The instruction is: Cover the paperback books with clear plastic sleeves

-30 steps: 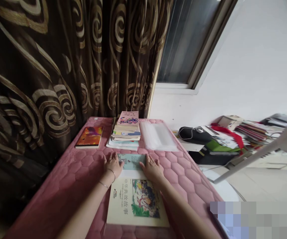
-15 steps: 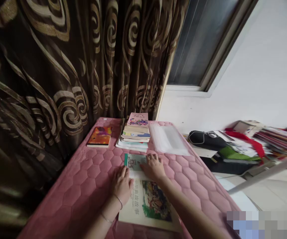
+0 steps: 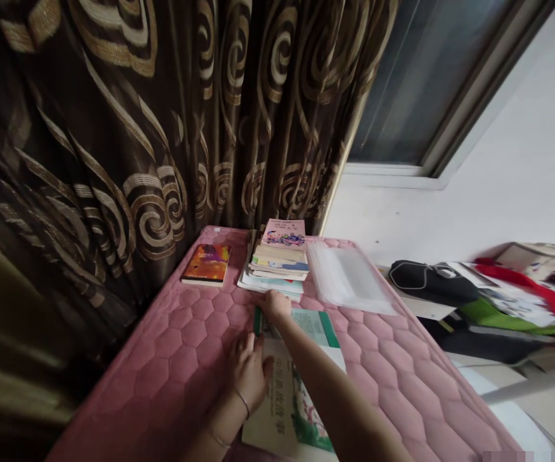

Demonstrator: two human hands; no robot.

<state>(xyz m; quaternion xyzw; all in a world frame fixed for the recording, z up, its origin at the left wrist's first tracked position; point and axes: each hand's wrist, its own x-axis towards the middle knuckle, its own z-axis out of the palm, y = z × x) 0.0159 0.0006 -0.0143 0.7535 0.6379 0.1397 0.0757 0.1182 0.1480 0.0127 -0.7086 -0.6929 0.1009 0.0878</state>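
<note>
A cream book (image 3: 268, 417) with Chinese characters and a colourful picture lies on the pink quilted surface in front of me. At its far end is a green-edged printed panel (image 3: 313, 326); I cannot tell whether it is part of the same book. My left hand (image 3: 251, 372) rests along the book's left edge, fingers extended and slightly bent. My right hand (image 3: 276, 308) is at the panel's far left corner, its fingers curled together. Whatever is under those fingertips is hidden. My right forearm covers part of the cover picture.
Beyond my hands stands a stack of books (image 3: 277, 266) with a pink one on top. An orange book (image 3: 206, 264) lies to its left, clear plastic sheets (image 3: 347, 276) to its right. A patterned curtain (image 3: 162, 128) hangs behind. Piled bags and papers (image 3: 479, 301) are at right.
My right hand has moved from flat on the panel to its far left corner, and its fingers have curled. My left hand stays at the book's left edge. The view has shifted slightly.
</note>
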